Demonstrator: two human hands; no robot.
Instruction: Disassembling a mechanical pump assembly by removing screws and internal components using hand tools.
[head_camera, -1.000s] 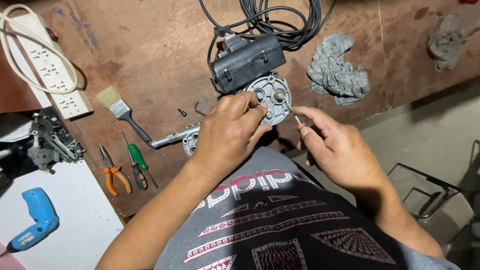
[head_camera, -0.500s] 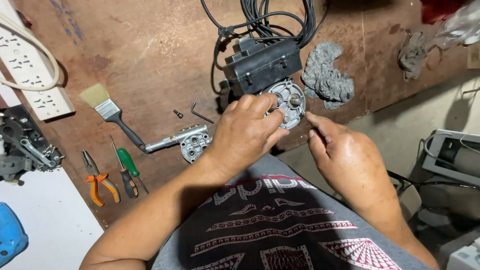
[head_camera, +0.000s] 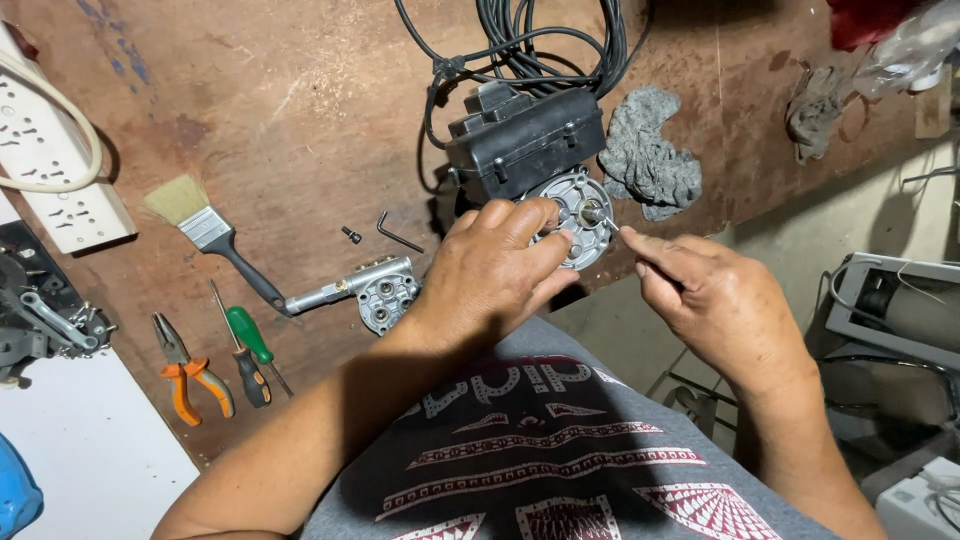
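A black, box-shaped motor housing with a round, silver-grey cast-metal end plate (head_camera: 578, 215) is lying at the near edge of the worn reddish-brown wooden workbench (head_camera: 300, 110), its circular face turned toward the person. The plate is showing several small holes around its rim and a short metal shaft stub at its centre; the black casing above it is ribbed, with a black coiled cable (head_camera: 540, 40) trailing from its top. The left hand (head_camera: 495, 275) is resting against the plate's left side, fingers curled and pressed over the rim. The right hand (head_camera: 715, 300) is pinching a thin, pale metal pin (head_camera: 610, 222) between thumb and forefinger, the tip lying at the shaft stub; whether it is touching cannot be told. Just right of the housing a crumpled grey rag (head_camera: 650, 160) is lying on the bench. To the left of the left hand are 1 silver cast-metal valve body with a tubular neck (head_camera: 365, 290), 1 black L-shaped hex key (head_camera: 398, 233) and 1 small dark screw (head_camera: 351, 235). Farther left are lying 1 black-handled paintbrush with pale bristles (head_camera: 215, 240), 1 green-and-black-handled screwdriver (head_camera: 250, 350), 1 pair of orange-handled pliers (head_camera: 190, 370) and 1 white multi-socket power strip (head_camera: 50, 160).
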